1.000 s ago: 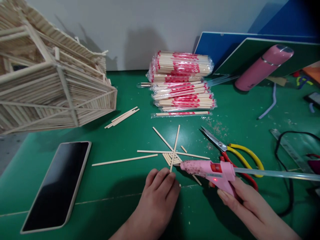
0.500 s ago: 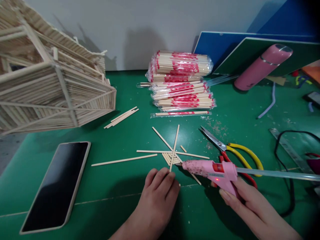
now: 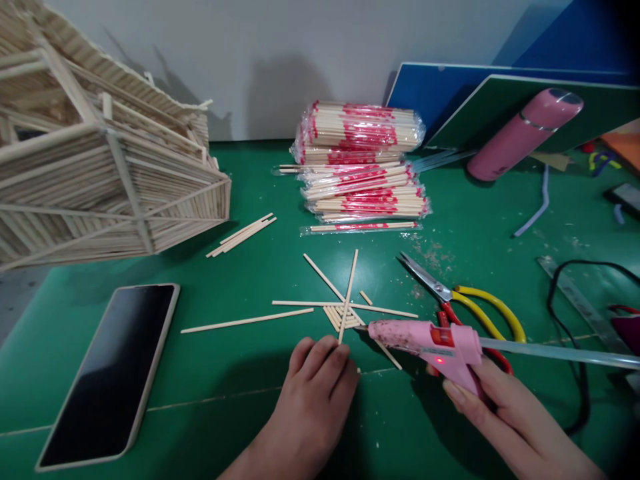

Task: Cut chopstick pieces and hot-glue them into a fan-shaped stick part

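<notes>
My right hand (image 3: 505,407) is closed round the handle of a pink hot glue gun (image 3: 425,343), whose red light is lit. A clear glue stick (image 3: 555,352) sticks out of its back. The nozzle points left, close to a small piece built of crossed wooden chopsticks (image 3: 345,303) with short lengths laid side by side. My left hand (image 3: 317,393) is closed at the near end of this piece, with its fingertips curled under and hidden. One loose chopstick (image 3: 245,321) lies to the left, and a short cut stub (image 3: 366,297) lies to the right.
Red-and-yellow-handled scissors (image 3: 435,283) lie behind the glue gun. Wrapped chopstick packs (image 3: 360,167) are piled at the back, beside a pink bottle (image 3: 525,137). A large stick model (image 3: 115,180) and a phone (image 3: 107,380) are on the left. A black cord (image 3: 555,300) curves at right.
My right hand has drawn the glue gun slightly to the right, with its nozzle a little farther from the crossed sticks. My left hand has stayed in place.
</notes>
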`<state>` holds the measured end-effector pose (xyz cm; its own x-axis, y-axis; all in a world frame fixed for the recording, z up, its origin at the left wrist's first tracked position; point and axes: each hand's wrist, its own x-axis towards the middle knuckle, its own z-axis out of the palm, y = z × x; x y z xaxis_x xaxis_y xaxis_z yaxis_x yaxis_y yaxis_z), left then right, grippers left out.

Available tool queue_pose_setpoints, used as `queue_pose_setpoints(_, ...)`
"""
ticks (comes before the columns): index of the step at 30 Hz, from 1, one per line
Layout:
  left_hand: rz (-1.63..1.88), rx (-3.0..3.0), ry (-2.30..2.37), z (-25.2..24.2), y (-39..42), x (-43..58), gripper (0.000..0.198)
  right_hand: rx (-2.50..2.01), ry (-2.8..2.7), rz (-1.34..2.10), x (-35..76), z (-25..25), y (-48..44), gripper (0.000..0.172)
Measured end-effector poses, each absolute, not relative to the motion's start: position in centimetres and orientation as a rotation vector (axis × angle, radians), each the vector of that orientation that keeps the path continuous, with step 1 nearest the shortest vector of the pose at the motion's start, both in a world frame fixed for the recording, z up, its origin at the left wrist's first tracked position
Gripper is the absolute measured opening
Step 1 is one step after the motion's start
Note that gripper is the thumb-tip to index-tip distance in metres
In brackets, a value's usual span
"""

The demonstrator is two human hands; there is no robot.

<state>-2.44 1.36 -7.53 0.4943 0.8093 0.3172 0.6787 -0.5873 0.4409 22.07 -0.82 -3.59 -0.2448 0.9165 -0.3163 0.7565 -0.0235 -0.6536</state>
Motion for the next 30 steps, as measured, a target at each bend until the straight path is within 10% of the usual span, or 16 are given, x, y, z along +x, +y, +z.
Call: queue_pose_setpoints(30,0.783,2.488,1.277,-7.5,1.5,-2.2,0.015,-1.883,-2.13,0.876,22.6,-2.7,-1.7,0.029)
